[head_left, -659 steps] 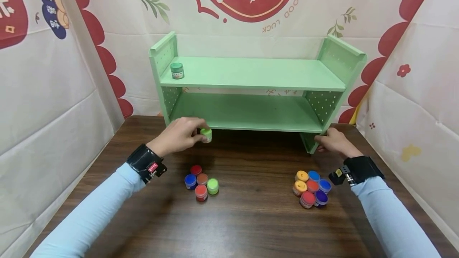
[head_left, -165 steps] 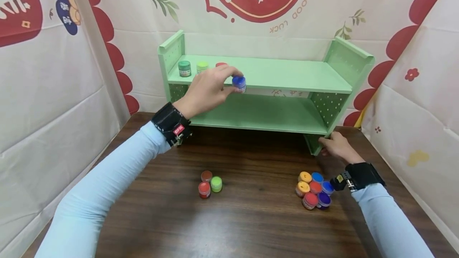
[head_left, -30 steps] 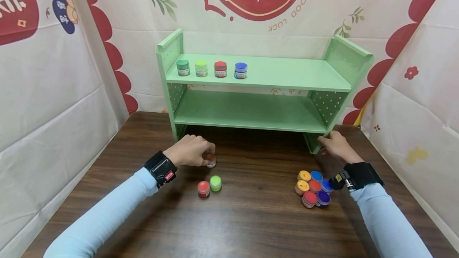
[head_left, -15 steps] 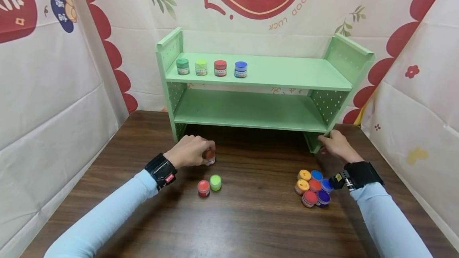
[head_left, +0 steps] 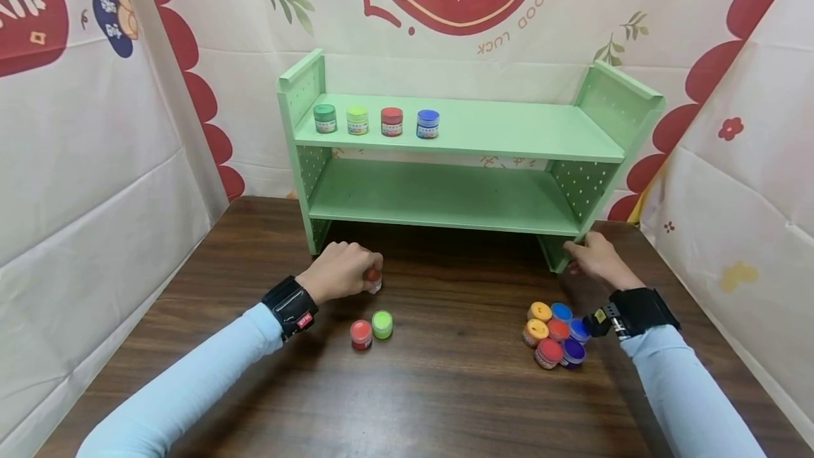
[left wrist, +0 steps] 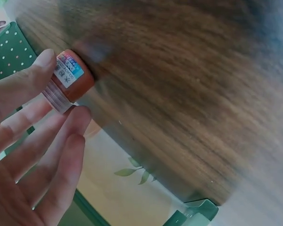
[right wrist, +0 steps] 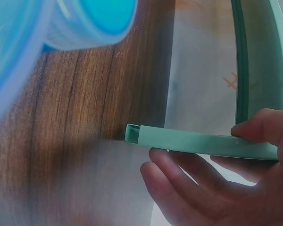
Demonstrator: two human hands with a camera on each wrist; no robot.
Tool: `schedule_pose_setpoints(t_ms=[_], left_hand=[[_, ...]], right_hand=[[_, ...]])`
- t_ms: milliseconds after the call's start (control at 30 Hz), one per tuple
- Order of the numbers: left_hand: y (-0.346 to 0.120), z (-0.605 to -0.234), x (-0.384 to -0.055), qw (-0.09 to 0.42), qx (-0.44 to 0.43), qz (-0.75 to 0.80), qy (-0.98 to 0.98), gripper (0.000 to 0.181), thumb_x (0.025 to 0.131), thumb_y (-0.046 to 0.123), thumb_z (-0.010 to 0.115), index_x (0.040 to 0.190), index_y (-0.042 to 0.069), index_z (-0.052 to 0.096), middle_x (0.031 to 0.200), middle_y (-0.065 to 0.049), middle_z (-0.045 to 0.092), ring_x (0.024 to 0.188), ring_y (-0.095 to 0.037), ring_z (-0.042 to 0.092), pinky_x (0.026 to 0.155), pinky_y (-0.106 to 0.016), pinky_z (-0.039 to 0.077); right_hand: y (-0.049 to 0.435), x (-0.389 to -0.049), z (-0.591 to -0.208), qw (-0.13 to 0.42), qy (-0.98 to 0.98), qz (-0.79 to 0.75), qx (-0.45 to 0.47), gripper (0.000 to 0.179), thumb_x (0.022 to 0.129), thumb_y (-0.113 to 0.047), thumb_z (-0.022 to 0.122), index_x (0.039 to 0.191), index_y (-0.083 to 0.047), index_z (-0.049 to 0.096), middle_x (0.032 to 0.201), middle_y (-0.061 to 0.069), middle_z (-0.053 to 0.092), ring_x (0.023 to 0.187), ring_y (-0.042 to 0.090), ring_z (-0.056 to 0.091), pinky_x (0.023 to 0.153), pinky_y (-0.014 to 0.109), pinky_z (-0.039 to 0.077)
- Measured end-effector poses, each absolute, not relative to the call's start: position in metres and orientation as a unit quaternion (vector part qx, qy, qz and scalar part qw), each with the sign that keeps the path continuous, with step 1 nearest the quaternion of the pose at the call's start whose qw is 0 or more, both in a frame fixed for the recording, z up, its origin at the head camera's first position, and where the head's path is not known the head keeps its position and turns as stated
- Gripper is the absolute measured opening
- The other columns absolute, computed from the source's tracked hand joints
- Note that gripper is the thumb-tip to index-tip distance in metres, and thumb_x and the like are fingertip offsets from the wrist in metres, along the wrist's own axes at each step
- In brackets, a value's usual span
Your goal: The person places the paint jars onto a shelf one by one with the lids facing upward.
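Observation:
My left hand (head_left: 343,271) pinches a small orange-brown paint jar (left wrist: 78,80) by thumb and fingers, low over the table in front of the shelf's left end. The left wrist view shows the jar tilted, its printed label facing the camera. My right hand (head_left: 598,260) grips the lower right side panel (right wrist: 193,141) of the light green two-tier shelf (head_left: 445,196), thumb on one face and fingers on the other. Dark green (head_left: 325,119), light green (head_left: 357,121), red (head_left: 391,122) and blue (head_left: 427,124) paint jars stand in a spaced row on the upper tier's left half.
Nearer me on the dark wood table (head_left: 445,401) are a red jar (head_left: 361,334) and a light green jar (head_left: 382,324), side by side. A cluster of several jars (head_left: 559,330), yellow, red and blue, sits by my right wrist. Printed cloth (head_left: 191,161) encloses the table behind and at the sides.
Since the oldest frame, light green, red and blue jars have come onto the upper tier. The left hand has taken the orange-brown jar from the left group. The right hand keeps its grip.

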State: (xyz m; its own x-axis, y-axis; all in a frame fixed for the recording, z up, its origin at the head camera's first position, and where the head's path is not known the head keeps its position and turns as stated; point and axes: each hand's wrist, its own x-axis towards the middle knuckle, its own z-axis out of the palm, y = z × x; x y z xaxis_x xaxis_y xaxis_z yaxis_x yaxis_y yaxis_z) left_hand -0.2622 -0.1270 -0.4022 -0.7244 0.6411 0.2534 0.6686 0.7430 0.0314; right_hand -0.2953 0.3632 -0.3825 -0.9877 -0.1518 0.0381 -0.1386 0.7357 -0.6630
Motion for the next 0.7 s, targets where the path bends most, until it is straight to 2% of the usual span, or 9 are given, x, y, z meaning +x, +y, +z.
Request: schedule_pose_setpoints(t_ms=[167,333,500,700], left_hand=[[-0.127,-0.402,-0.266,0.091,-0.343,-0.076,-0.932,0.013,0.089,0.028,0.082,0.098,0.021,0.076,0.080,0.011,0.069,0.065,-0.005,0.057,0.054,-0.024,0.046],[-0.126,-0.401,-0.269,0.062,-0.331,-0.085,-0.938,0.017,0.094,0.023,0.076,0.110,0.017,0.077,0.095,0.005,0.077,0.074,-0.007,0.064,0.060,-0.026,0.052],[-0.126,-0.402,-0.271,0.044,-0.324,-0.091,-0.941,0.019,0.097,0.019,0.071,0.115,0.015,0.076,0.103,0.002,0.077,0.078,-0.008,0.066,0.061,-0.028,0.052],[-0.127,-0.404,-0.273,0.036,-0.318,-0.091,-0.943,0.021,0.099,0.021,0.069,0.118,0.014,0.075,0.104,0.002,0.077,0.077,-0.008,0.063,0.061,-0.028,0.051]], right_hand=[[0.362,-0.294,-0.382,0.011,0.932,-0.355,-0.075,0.041,0.108,-0.018,0.041,0.123,0.018,0.050,0.084,0.021,0.071,0.062,0.014,0.068,0.062,0.034,0.059],[0.362,-0.293,-0.380,0.012,0.933,-0.352,-0.071,0.040,0.108,-0.018,0.040,0.123,0.018,0.050,0.084,0.020,0.070,0.062,0.014,0.068,0.062,0.034,0.059],[0.362,-0.293,-0.380,0.010,0.935,-0.348,-0.072,0.040,0.108,-0.018,0.041,0.124,0.017,0.050,0.085,0.022,0.070,0.062,0.014,0.068,0.062,0.034,0.059],[0.362,-0.294,-0.380,0.008,0.934,-0.348,-0.077,0.040,0.108,-0.018,0.041,0.125,0.017,0.049,0.086,0.024,0.070,0.062,0.016,0.069,0.062,0.034,0.059]])
